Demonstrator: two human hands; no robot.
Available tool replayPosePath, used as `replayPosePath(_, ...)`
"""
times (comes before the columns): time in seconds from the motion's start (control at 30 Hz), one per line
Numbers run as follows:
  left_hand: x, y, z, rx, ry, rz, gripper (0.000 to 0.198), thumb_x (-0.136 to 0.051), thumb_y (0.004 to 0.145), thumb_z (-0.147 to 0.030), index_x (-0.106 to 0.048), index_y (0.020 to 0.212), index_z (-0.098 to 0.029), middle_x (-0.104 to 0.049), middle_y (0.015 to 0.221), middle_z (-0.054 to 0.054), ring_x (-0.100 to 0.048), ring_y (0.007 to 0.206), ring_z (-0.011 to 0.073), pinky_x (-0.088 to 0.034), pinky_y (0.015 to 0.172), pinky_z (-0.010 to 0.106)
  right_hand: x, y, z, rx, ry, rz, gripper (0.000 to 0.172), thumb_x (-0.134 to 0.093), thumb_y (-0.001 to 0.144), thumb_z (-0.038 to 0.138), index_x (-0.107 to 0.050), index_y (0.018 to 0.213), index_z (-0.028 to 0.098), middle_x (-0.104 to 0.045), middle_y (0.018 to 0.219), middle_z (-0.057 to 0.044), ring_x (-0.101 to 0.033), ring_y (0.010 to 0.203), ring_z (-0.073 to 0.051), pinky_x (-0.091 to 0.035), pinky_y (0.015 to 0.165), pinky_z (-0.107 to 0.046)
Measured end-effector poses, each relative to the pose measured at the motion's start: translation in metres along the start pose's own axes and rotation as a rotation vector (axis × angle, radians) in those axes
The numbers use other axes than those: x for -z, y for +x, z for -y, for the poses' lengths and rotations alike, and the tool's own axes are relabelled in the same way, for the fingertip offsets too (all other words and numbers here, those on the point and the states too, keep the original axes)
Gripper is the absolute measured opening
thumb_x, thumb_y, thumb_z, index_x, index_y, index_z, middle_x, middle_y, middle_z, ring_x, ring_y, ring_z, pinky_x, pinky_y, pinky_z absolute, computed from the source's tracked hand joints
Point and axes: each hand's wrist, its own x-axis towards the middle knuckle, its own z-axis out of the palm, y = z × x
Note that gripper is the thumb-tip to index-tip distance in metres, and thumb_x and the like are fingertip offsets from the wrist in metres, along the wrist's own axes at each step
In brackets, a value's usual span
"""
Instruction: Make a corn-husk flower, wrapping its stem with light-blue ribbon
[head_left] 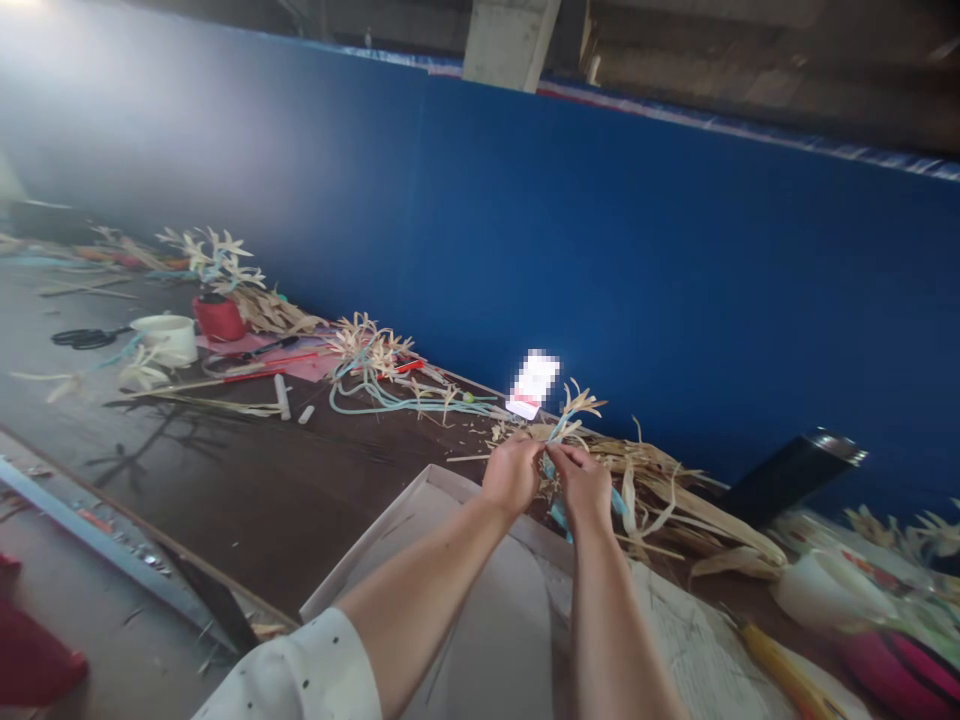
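Note:
My left hand and my right hand meet above the table, both pinched on a small dried-husk flower with a pale blue strip winding down its stem. The flower's petals stick up just above my fingertips. A heap of dried corn husks lies right behind my hands against the blue wall.
A shallow cardboard box lid sits under my forearms. Further left lie finished husk flowers, blue cords, a red pot, a white bowl and scissors. A black flask lies at right.

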Motion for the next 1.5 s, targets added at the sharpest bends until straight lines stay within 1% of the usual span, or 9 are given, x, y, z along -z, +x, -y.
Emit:
replayPosePath(0.17,0.0024,0.0008,-0.0048,0.051,-0.088,-0.003,0.024,-0.044,0.081,-0.017,-0.068,0.084,-0.019,-0.064,0.084,0.004,-0.056,0.080,0.0133,-0.042,0.074,0.022,0.0009,0.0000,-0.0002,-0.011,0.028,-0.047,0.033,-0.066,0.061,0.043,-0.072,0.079,0.016,-0.070,0.076,-0.005,-0.062,0.080,-0.025,-0.045,0.071,-0.030)
replayPosePath(0.33,0.0027,0.0022,-0.0035,0.305,-0.133,0.038,0.019,-0.051,0.079,-0.030,-0.068,0.081,-0.022,-0.067,0.075,0.000,-0.057,0.070,0.0119,-0.040,0.064,0.020,-0.0006,-0.0028,0.0027,-0.030,0.060,-0.058,0.035,-0.065,0.061,0.044,-0.073,0.079,0.015,-0.070,0.077,-0.005,-0.063,0.080,-0.025,-0.045,0.071,-0.030)
replayPosePath(0.43,0.0012,0.0028,-0.0015,0.365,-0.156,0.082,0.022,-0.049,0.079,-0.033,-0.067,0.079,-0.021,-0.066,0.072,0.000,-0.057,0.068,0.0118,-0.039,0.061,0.020,-0.0016,-0.0026,0.0016,-0.034,0.075,-0.063,0.037,-0.065,0.061,0.044,-0.072,0.081,0.015,-0.070,0.077,-0.006,-0.063,0.080,-0.025,-0.045,0.070,-0.030)
replayPosePath(0.53,0.0001,0.0026,-0.0010,0.333,-0.154,0.094,0.024,-0.046,0.081,-0.032,-0.066,0.078,-0.020,-0.066,0.073,0.001,-0.057,0.068,0.0117,-0.039,0.060,0.019,-0.0014,-0.0014,-0.0003,-0.028,0.088,-0.057,0.038,-0.065,0.061,0.045,-0.072,0.081,0.014,-0.070,0.077,-0.006,-0.063,0.079,-0.025,-0.046,0.070,-0.030)
replayPosePath(0.73,0.0008,0.0016,-0.0006,0.275,-0.097,0.035,0.022,-0.045,0.081,-0.030,-0.063,0.074,-0.019,-0.065,0.074,0.001,-0.056,0.068,0.0117,-0.037,0.060,0.020,-0.0005,-0.0025,0.0024,-0.032,0.066,-0.004,0.036,-0.066,0.061,0.046,-0.072,0.081,0.016,-0.070,0.077,-0.005,-0.062,0.080,-0.025,-0.045,0.071,-0.030)
replayPosePath(0.93,0.0014,0.0023,0.0004,0.275,-0.061,0.011,0.019,-0.046,0.080,-0.027,-0.061,0.071,-0.019,-0.063,0.072,0.000,-0.055,0.067,0.0116,-0.036,0.060,0.020,-0.0062,-0.0029,-0.0015,-0.079,0.219,-0.009,0.038,-0.067,0.059,0.040,-0.071,0.086,0.014,-0.069,0.079,-0.006,-0.062,0.077,-0.023,-0.046,0.069,-0.031)
replayPosePath(1.07,0.0031,0.0016,-0.0017,0.239,-0.034,0.008,0.018,-0.046,0.080,-0.024,-0.061,0.072,-0.018,-0.063,0.073,0.001,-0.054,0.069,0.0118,-0.037,0.062,0.021,-0.0051,-0.0037,-0.0009,-0.078,0.187,0.036,0.039,-0.068,0.058,0.041,-0.072,0.087,0.015,-0.068,0.071,-0.003,-0.061,0.072,-0.021,-0.045,0.066,-0.029)
replayPosePath(1.27,0.0051,0.0011,-0.0041,0.203,0.010,0.006,0.019,-0.045,0.081,-0.022,-0.061,0.071,-0.017,-0.063,0.074,0.002,-0.054,0.071,0.0126,-0.037,0.065,0.022,-0.0022,-0.0055,0.0040,-0.057,0.106,0.039,0.038,-0.066,0.060,0.043,-0.072,0.086,0.015,-0.069,0.077,-0.004,-0.061,0.080,-0.023,-0.044,0.069,-0.029)
replayPosePath(1.5,0.0055,0.0016,-0.0041,0.176,0.042,0.004,0.018,-0.045,0.081,-0.020,-0.061,0.073,-0.017,-0.063,0.075,0.003,-0.054,0.072,0.0129,-0.037,0.066,0.022,-0.0027,-0.0038,0.0018,-0.050,0.072,0.047,0.039,-0.065,0.061,0.043,-0.072,0.086,0.014,-0.069,0.073,-0.004,-0.061,0.077,-0.024,-0.044,0.068,-0.030)
